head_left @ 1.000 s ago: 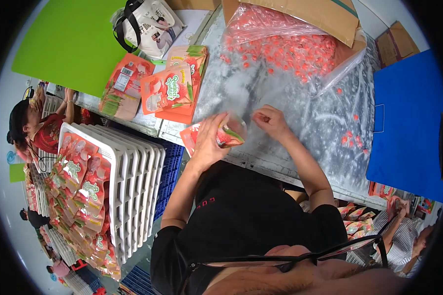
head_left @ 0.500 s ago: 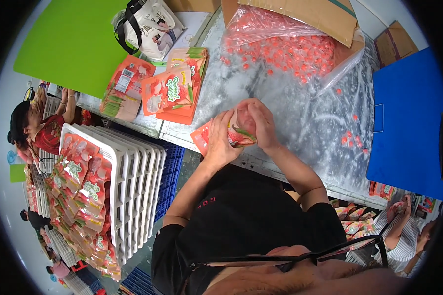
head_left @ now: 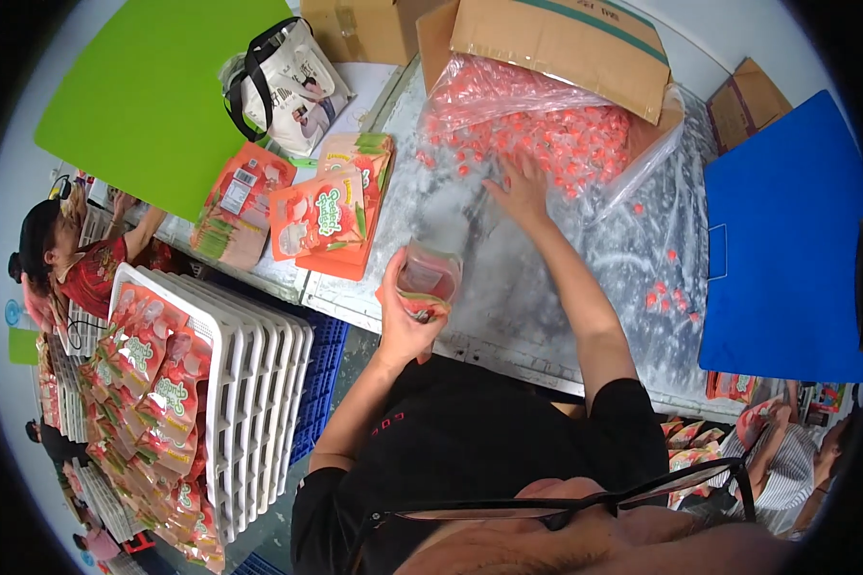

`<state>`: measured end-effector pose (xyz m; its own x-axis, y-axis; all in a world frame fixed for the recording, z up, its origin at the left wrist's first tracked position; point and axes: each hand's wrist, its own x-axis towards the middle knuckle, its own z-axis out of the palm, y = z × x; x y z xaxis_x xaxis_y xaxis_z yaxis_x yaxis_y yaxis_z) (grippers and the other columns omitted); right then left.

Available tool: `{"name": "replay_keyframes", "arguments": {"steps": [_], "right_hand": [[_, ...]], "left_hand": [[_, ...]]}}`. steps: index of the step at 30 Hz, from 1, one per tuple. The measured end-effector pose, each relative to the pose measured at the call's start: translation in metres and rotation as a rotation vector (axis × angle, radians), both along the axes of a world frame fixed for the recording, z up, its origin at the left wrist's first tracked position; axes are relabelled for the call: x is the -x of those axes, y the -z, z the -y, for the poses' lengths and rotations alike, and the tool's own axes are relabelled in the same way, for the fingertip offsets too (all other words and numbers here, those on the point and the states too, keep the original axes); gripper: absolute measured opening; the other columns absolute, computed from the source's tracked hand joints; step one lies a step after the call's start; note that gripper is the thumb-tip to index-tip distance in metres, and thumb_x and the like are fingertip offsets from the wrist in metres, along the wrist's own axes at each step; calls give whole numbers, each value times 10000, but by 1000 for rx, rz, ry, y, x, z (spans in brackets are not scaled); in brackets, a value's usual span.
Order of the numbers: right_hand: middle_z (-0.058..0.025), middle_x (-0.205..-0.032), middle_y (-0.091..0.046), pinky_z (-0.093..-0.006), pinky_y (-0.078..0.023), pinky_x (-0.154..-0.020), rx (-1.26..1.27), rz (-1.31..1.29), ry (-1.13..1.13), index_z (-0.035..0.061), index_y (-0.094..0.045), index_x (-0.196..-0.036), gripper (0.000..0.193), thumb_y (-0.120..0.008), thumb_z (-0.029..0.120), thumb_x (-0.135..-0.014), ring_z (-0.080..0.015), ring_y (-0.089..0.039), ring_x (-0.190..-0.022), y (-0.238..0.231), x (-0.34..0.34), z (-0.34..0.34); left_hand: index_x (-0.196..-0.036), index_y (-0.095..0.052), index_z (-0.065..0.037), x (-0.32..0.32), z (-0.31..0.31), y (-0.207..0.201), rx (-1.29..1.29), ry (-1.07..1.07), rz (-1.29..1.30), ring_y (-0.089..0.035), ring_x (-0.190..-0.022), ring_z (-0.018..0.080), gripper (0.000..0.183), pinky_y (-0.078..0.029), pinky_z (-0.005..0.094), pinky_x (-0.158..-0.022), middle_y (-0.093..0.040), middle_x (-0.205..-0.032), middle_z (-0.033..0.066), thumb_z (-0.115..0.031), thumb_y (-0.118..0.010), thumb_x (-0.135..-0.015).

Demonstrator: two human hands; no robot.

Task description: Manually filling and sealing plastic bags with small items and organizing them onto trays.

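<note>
My left hand [head_left: 408, 311] grips a red snack pouch [head_left: 430, 275] near the table's front edge, its mouth gaping upward. At the far side of the metal table, my right hand [head_left: 522, 190] reaches with fingers spread to the edge of a heap of small red wrapped pieces [head_left: 585, 144]. The heap spills from a clear plastic liner in a cardboard box [head_left: 561, 43] lying on its side. Left of my left hand lie flat printed pouches [head_left: 321, 216] in a stack, with another pouch stack [head_left: 244, 203] beside it.
Stacked white trays [head_left: 259, 402] stand at my left, the top one full of pouches [head_left: 149, 402]. A tote bag [head_left: 288, 91] sits at the back left. A green panel [head_left: 163, 96] and a blue panel [head_left: 786, 240] flank the table. Co-workers are at both sides.
My right hand has left the pouch and moved away to the heap, its fingers spreading. The pouch, still in my left hand, now stands upright with its mouth open.
</note>
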<state>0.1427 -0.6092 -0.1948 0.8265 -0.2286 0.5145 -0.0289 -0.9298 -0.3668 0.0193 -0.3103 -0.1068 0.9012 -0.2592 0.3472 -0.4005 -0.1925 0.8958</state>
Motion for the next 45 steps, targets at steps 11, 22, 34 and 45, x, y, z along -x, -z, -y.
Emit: {"name": "replay_keyframes", "arguments": {"steps": [11, 22, 34, 45], "right_hand": [[-83, -1528, -425, -507, -220, -1165, 0, -293, -197, 187, -542, -1420, 604, -604, 501, -907, -326, -360, -1393, 31, 50, -7], [-132, -1536, -426, -380, -236, -1191, -1082, -123, -275, 38, -481, -1456, 561, -358, 403, -1049, -282, -352, -1432, 16, 116, 21], [-178, -1520, -395, -437, -265, -1178, -135, -290, -234, 113, -425, -1486, 701, -682, 209, -841, -365, -357, -1406, 12, 97, 14], [-118, -1478, -444, -521, -248, -1166, 39, -264, -371, 177, -524, -1415, 606, -699, 318, -853, -376, -346, -1397, -5, 98, -9]], "left_hand": [[-1499, -227, 33, 6, -13, 9, 79, 43, -79, -636, -869, 159, 960, -525, 280, -783, -552, -1240, 181, 100, -697, -665], [-1492, -235, 32, 11, -20, 8, 88, 91, -182, -622, -751, 111, 926, -512, 284, -823, -645, -842, 73, 100, -685, -685], [-1519, -196, -10, 14, -26, 6, 136, 135, -284, -618, -794, 101, 952, -518, 262, -763, -587, -1153, 147, 137, -653, -697], [-1490, -285, 8, 10, -26, 16, 129, 120, -200, -562, -1154, 235, 915, -496, 356, -947, -516, -1322, 182, 44, -724, -688]]}}
